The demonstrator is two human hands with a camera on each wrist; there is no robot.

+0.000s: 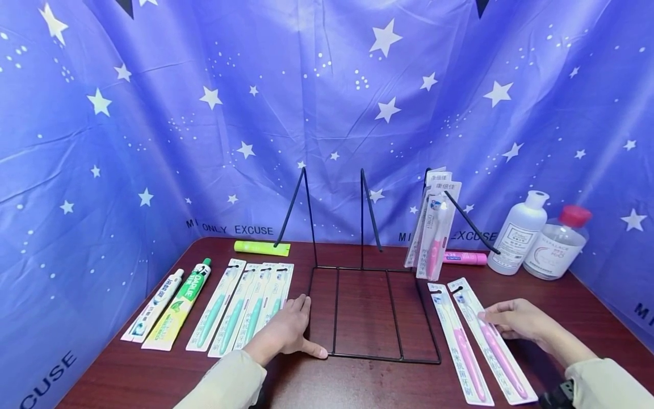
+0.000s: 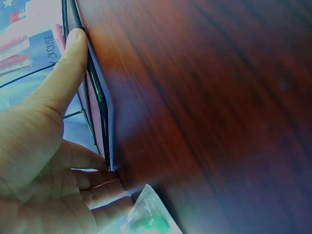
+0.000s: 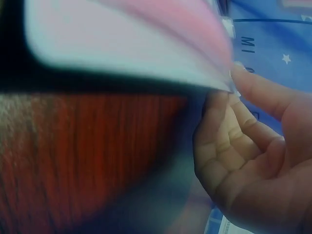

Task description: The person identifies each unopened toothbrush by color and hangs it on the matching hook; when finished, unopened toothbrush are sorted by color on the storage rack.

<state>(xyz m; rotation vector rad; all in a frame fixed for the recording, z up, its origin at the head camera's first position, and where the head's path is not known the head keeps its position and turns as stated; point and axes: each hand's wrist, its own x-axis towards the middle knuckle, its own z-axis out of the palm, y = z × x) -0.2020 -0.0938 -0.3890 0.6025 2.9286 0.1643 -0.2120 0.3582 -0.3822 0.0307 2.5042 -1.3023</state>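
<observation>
While my left hand (image 1: 290, 328) rests at the left front corner of the wire rack (image 1: 336, 312), my right hand (image 1: 518, 324) works at the outer pink toothbrush pack (image 1: 498, 349). Right hand: thumb and fingertips brought together, pinching the pack's right edge. The right wrist view shows the gripped edge tilted up from the counter (image 1: 378, 386); whether the rest of the pack touches, I cannot tell. Left hand: nothing grasped, fingers extended along the rack's side, thumb apart from them against the front bar, presumably as a brace.

Positions: the second pink pack (image 1: 461, 346) lies just left of the one in my right hand. Ahead and to the left of that hand, pink hanging packs (image 1: 436, 244) sit on the right hook (image 1: 470, 220). Green toothbrush packs (image 1: 235, 318) lie flat just left of my left hand.

Step, in my judgement: picking up a pink pack for hanging. The next move probably calls for lifting it clear of its neighbour, turning it upright, and lining up its top slot with the hook tip, the left hand keeping the rack from tipping.
</observation>
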